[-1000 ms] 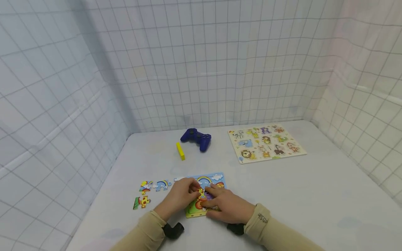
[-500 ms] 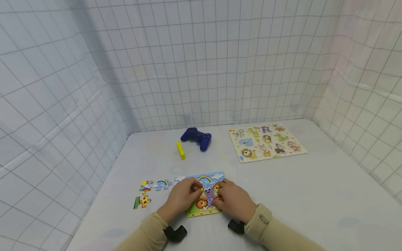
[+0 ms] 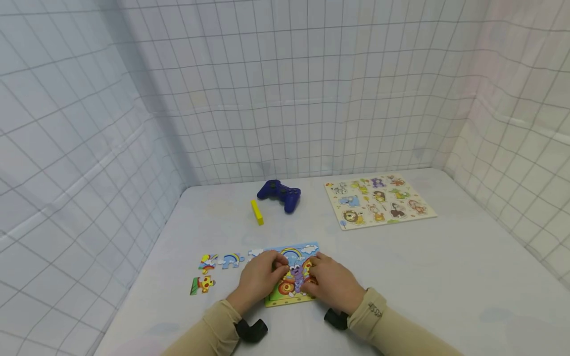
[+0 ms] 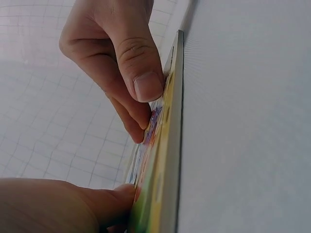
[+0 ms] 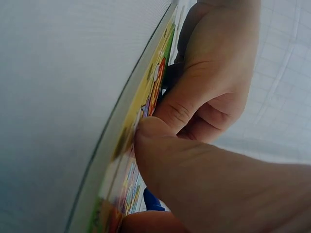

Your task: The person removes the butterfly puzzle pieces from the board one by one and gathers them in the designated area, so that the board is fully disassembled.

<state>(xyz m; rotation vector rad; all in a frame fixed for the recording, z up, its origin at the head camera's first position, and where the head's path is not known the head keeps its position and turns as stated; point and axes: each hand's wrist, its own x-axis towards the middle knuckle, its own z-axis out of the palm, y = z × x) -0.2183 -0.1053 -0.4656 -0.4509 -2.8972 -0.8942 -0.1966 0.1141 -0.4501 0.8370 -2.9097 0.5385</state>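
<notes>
A jigsaw puzzle board (image 3: 291,248) with a purple butterfly under a rainbow lies flat between my hands. My left hand (image 3: 260,274) covers the board's left part, its thumb and forefinger bent together at a puzzle piece by the butterfly's left wing; the hand hides most of that piece. On the right, my right hand (image 3: 335,282) rests its bent fingertips and thumb on the picture around the right wing, the thumb apart from the fingers. In the left wrist view, the right hand (image 4: 114,58) touches the board's face from above. Seen from the right wrist, the left hand (image 5: 209,82) also meets it.
Loose puzzle pieces lie to the left: a sun piece (image 3: 208,262), a rainbow piece (image 3: 231,260) and a giraffe-patterned piece (image 3: 203,285). Farther back are a yellow stick (image 3: 257,212), a blue game controller (image 3: 279,194) and an animal puzzle board (image 3: 380,202). Gridded curtains (image 3: 285,99) enclose the table.
My right hand has drawn back to the right from the board's middle, uncovering the butterfly's body, and its fingers are more bent. My left hand stays almost in place.
</notes>
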